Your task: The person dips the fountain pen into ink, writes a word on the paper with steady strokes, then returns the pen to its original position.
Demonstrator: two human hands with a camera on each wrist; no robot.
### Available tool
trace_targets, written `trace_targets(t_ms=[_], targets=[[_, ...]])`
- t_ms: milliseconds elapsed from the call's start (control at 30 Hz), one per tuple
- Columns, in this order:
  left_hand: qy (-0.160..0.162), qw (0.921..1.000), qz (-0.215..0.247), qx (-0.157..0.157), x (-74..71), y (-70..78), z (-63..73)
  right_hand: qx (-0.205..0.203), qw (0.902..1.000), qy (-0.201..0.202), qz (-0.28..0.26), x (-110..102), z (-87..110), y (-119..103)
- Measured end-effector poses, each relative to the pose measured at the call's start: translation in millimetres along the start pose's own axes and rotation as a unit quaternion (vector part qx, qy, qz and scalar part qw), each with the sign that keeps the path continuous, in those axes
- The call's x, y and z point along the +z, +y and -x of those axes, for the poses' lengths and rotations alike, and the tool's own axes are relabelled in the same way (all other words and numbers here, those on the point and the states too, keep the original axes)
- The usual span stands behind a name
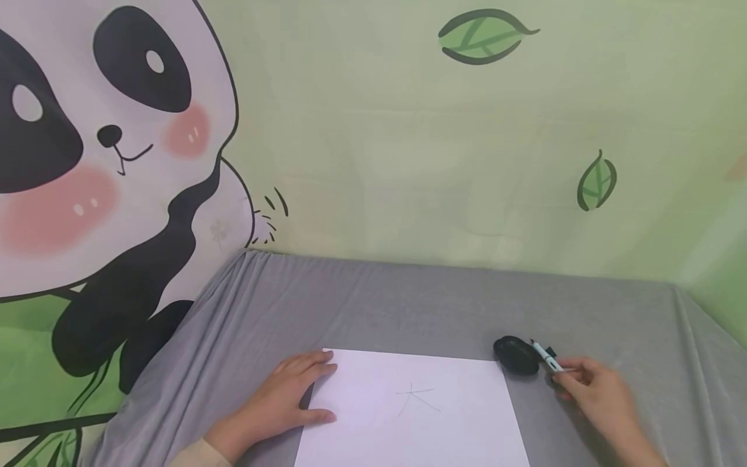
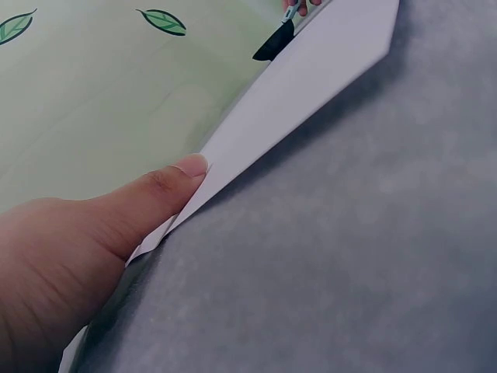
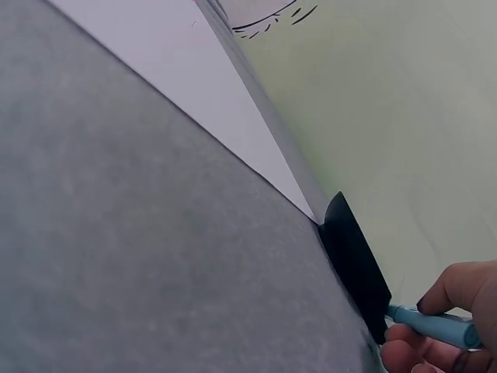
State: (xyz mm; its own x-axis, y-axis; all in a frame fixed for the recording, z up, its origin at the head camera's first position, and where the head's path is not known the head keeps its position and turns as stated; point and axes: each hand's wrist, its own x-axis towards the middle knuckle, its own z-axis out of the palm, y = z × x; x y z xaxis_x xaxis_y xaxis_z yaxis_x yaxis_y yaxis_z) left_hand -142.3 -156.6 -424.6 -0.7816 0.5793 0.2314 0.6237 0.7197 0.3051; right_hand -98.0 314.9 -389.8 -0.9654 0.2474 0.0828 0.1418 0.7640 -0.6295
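Note:
A sheet of white paper (image 1: pixel 461 415) lies on the grey cloth, with a few thin strokes forming a character near its middle. My left hand (image 1: pixel 280 395) rests at the paper's left edge, fingers spread, thumb and fingertips on the sheet. In the left wrist view the thumb (image 2: pixel 155 194) presses on the paper's margin. At the right, my right hand (image 1: pixel 601 392) pinches a light blue pen (image 1: pixel 547 357), its dark tip pointing up and left. Just left of the pen sits a black rounded object (image 1: pixel 516 355), overlapping the paper's upper right corner; the pen overlaps its edge in the right wrist view.
Grey cloth (image 1: pixel 379 298) covers the table and hangs in folds at the left. Behind it stands a pale green backdrop (image 1: pixel 373 162) printed with a large panda (image 1: pixel 216 130) and green leaves (image 1: pixel 481 39).

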Motion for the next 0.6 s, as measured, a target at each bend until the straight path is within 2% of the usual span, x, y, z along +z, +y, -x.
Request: trace_targets(t_ms=[300, 600], targets=[[-0.005, 1.0, -0.002, 0.001, -1.3, 0.7, -0.6, -0.024, 0.9993, 0.025, 0.012, 5.3, 1.9, 0.4], [-0.006, 1.0, -0.002, -0.005, -2.0, 2.3, -0.7, -0.027, 0.9984, 0.02, 0.046, 7.1, -0.9, 2.1]])
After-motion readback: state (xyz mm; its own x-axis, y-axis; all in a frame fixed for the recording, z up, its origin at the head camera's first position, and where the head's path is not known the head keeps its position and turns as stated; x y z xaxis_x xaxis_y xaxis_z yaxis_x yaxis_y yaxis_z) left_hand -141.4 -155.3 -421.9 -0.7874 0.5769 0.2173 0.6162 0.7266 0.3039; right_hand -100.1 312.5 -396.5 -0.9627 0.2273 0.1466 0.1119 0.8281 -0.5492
